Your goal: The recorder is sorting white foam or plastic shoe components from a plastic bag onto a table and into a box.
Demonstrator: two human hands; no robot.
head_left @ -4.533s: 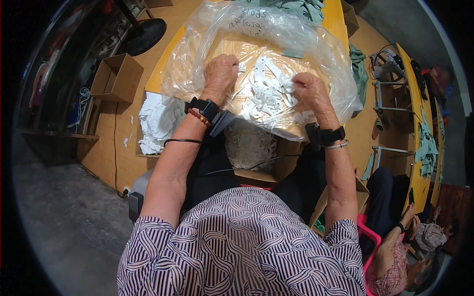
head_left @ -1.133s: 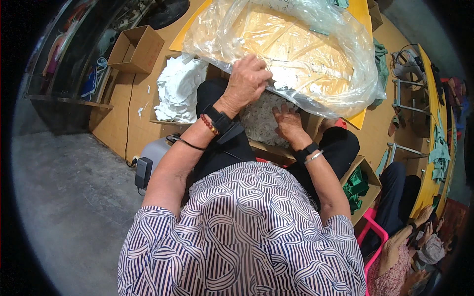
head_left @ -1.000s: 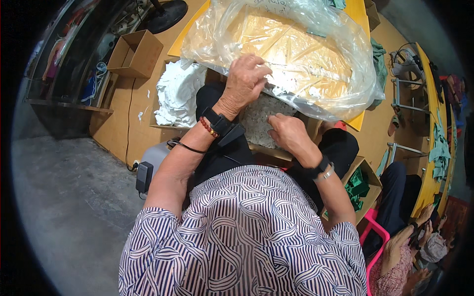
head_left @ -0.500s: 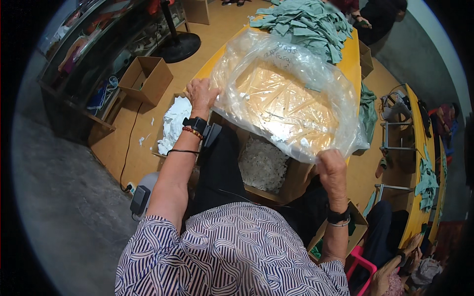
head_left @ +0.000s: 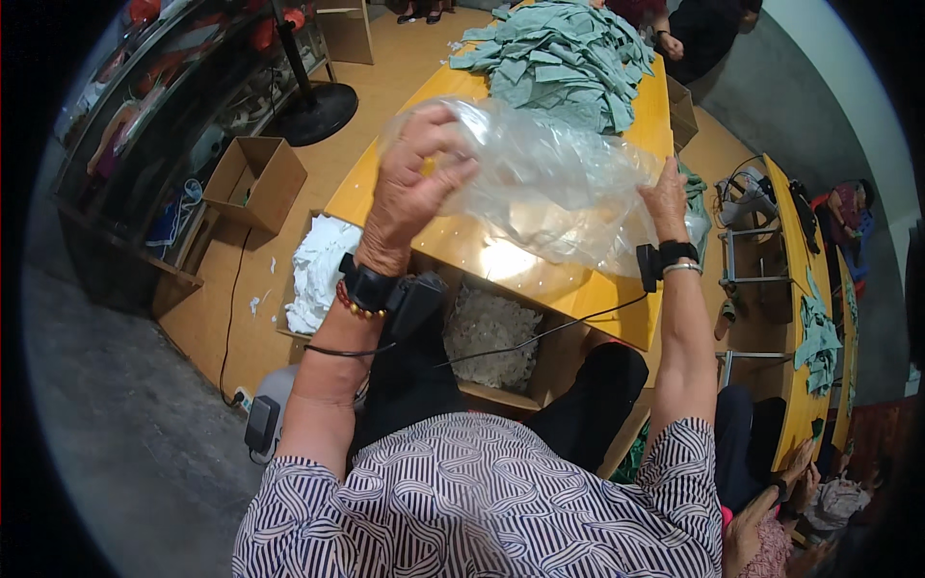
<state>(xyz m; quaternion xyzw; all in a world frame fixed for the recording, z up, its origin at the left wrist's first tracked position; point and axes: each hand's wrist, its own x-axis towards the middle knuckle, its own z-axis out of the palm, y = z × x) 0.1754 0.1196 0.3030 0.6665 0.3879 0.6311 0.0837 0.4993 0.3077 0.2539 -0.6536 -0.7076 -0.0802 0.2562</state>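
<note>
A large clear plastic bag (head_left: 559,193) hangs bunched above the near end of the yellow table (head_left: 501,265). My left hand (head_left: 416,183), its fingers curled, grips the bag's left end. At the right end, my right hand (head_left: 667,200) pinches the plastic between thumb and fingers. Beyond the bag lies a heap of green cloth pieces (head_left: 568,63). Beneath the table's near edge, between my knees, a cardboard box holds pale scraps (head_left: 493,337).
White cloth scraps (head_left: 323,275) fill a box left of the table. An open cardboard box (head_left: 255,183) and a black round stand base (head_left: 313,114) are on the floor farther left. At right, other people work along another yellow table (head_left: 790,385).
The bag, spread flat over the table end before, is now lifted and gathered. Both hands have moved up and away from me with it, uncovering the tabletop.
</note>
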